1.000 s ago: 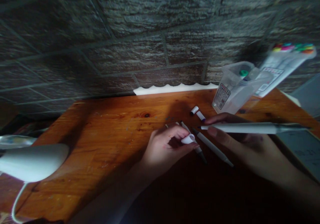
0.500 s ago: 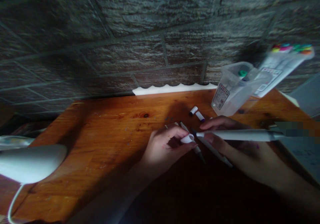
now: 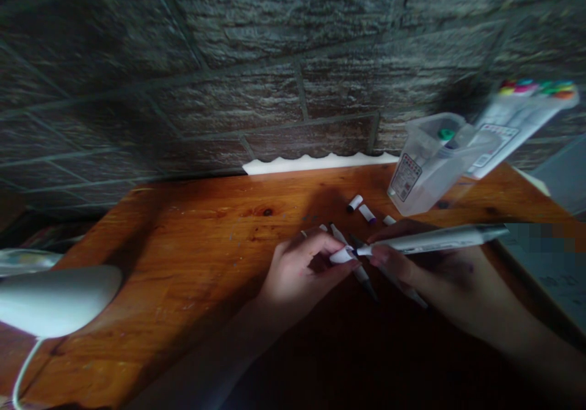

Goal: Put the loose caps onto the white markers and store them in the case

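Observation:
Between thumb and fingers, my left hand (image 3: 302,269) pinches a white marker cap (image 3: 342,255), its open end facing right. My right hand (image 3: 425,263) grips a white marker (image 3: 430,240) with a grey far end. The marker's dark tip is at the mouth of the cap; whether it has entered cannot be made out. Under and between the hands, white markers (image 3: 365,279) lie on the wooden table (image 3: 206,239), partly hidden. Beyond my right hand lie loose caps: one with a dark end (image 3: 354,202), one with a purple end (image 3: 367,213).
A clear plastic holder (image 3: 423,172) with a green-ended marker stands at the right rear. Behind it leans a case of colourful markers (image 3: 517,123). On the left is a white lamp (image 3: 59,300) with a cord. A stone-patterned wall (image 3: 256,80) rises behind the table.
My right hand has tilted the marker, its grey end rising and shifting left, and its tip has closed in on the cap. My left hand stays nearly still.

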The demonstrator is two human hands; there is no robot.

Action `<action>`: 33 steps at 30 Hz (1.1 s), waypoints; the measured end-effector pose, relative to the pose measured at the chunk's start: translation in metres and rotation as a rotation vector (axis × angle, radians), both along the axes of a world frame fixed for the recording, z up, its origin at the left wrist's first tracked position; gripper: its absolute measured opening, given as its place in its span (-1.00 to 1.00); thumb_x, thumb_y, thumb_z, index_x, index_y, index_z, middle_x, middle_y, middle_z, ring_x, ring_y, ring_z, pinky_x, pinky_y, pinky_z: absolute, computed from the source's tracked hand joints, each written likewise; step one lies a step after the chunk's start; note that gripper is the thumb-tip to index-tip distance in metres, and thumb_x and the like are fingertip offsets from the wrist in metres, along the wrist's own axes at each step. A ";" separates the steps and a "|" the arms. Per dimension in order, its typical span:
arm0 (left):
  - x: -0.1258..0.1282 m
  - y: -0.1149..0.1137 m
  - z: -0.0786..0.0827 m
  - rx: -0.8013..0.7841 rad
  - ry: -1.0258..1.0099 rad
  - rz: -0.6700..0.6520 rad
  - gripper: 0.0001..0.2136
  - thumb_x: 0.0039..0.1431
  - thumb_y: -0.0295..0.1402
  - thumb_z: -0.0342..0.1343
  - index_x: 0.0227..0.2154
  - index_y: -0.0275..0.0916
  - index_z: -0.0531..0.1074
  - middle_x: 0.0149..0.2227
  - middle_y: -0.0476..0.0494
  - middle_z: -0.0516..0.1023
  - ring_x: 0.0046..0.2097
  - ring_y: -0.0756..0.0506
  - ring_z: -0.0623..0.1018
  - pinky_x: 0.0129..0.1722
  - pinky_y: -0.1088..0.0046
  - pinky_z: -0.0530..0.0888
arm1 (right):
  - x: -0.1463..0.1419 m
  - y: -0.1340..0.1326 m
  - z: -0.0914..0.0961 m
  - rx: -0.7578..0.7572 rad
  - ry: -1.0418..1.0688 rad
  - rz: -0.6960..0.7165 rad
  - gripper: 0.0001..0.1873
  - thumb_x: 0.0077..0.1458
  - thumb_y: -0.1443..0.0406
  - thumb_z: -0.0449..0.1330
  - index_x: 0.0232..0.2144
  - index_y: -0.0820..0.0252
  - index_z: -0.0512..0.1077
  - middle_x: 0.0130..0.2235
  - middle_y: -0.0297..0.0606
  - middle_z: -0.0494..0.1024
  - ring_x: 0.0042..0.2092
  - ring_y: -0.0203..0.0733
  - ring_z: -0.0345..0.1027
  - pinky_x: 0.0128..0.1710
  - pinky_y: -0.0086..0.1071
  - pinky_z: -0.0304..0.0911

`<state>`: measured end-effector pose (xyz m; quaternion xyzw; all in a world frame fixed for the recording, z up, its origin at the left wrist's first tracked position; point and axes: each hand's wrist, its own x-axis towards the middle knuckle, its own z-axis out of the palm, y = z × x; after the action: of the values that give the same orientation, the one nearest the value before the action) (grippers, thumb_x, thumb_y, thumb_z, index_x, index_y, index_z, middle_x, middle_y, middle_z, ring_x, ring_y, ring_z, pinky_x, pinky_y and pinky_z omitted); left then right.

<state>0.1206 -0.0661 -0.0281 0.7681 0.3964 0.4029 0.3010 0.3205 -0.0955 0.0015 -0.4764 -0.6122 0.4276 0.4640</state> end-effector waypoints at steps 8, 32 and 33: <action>0.000 -0.001 0.001 0.077 0.026 0.005 -0.90 0.09 -0.39 0.34 -0.43 -0.28 0.53 -0.47 0.04 0.59 -0.47 0.09 0.51 -0.46 0.66 0.40 | 0.000 -0.001 -0.012 0.086 -0.056 0.006 -0.90 0.11 0.23 0.34 -0.27 0.02 0.56 -0.27 -0.38 0.66 -0.25 -0.24 0.56 -0.27 -0.49 0.50; 0.003 -0.003 0.003 -0.266 -0.122 -0.036 -0.89 0.09 -0.38 0.33 -0.43 -0.27 0.52 -0.45 0.00 0.62 -0.48 0.09 0.52 -0.52 0.69 0.39 | 0.008 0.002 -0.012 0.386 -0.234 -0.028 -0.80 0.15 0.37 0.29 -0.20 -0.05 0.56 -0.15 -0.46 0.67 -0.16 -0.29 0.59 -0.16 -0.55 0.50; 0.003 -0.003 0.004 -0.261 -0.115 -0.036 -0.89 0.08 -0.38 0.34 -0.44 -0.27 0.52 -0.45 0.00 0.62 -0.48 0.09 0.52 -0.51 0.69 0.39 | 0.008 0.002 -0.012 0.379 -0.229 -0.023 -0.80 0.15 0.36 0.29 -0.19 -0.06 0.56 -0.15 -0.45 0.67 -0.16 -0.28 0.59 -0.17 -0.55 0.51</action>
<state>0.1239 -0.0688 -0.0245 0.7050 0.4137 0.3859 0.4277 0.3286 -0.0936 -0.0110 -0.4331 -0.7249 0.2430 0.4774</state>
